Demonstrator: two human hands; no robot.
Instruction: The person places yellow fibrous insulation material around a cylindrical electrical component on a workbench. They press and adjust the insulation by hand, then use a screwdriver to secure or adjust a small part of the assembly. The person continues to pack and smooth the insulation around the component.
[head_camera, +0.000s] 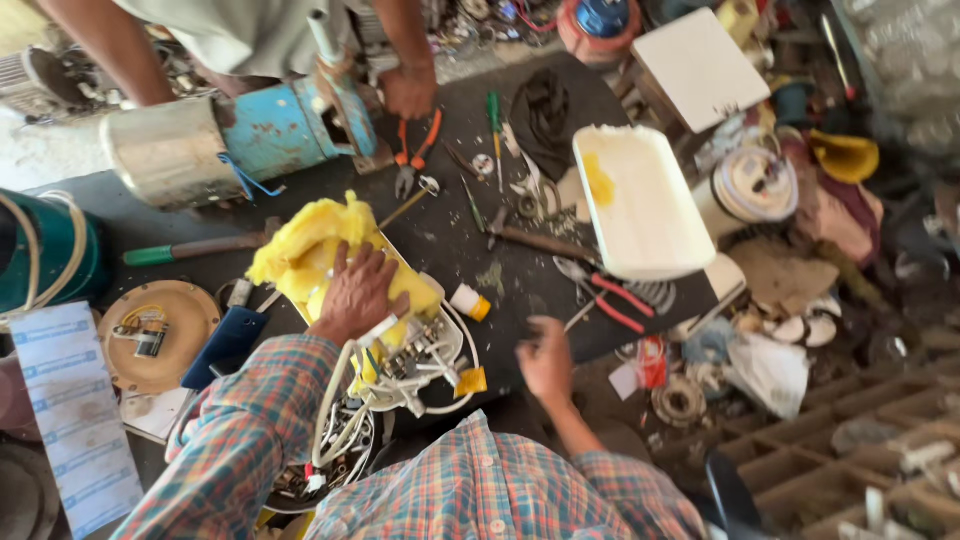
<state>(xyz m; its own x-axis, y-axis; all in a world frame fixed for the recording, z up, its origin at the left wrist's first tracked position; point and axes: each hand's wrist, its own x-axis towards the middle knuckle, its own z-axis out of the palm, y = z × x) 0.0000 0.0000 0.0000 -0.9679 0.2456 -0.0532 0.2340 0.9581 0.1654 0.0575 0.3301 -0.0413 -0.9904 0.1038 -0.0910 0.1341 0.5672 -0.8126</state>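
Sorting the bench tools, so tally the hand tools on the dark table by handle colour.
Red or orange handled pliers: 2
Green handled screwdriver: 1
Green handled hammer: 1
Total: 4

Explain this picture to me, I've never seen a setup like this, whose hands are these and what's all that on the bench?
There is no machine here: the one picture comes from a camera worn on a person's head, looking down at their own plaid-sleeved arms. Their left hand presses flat on yellow padding over a white wired assembly. Their right hand hovers blurred above the dark workbench; whether it grips anything cannot be told. Another person's hand rests at the top by a blue and silver motor. Also lying there: orange-handled pliers, red-handled pliers, a green screwdriver and a white tray.
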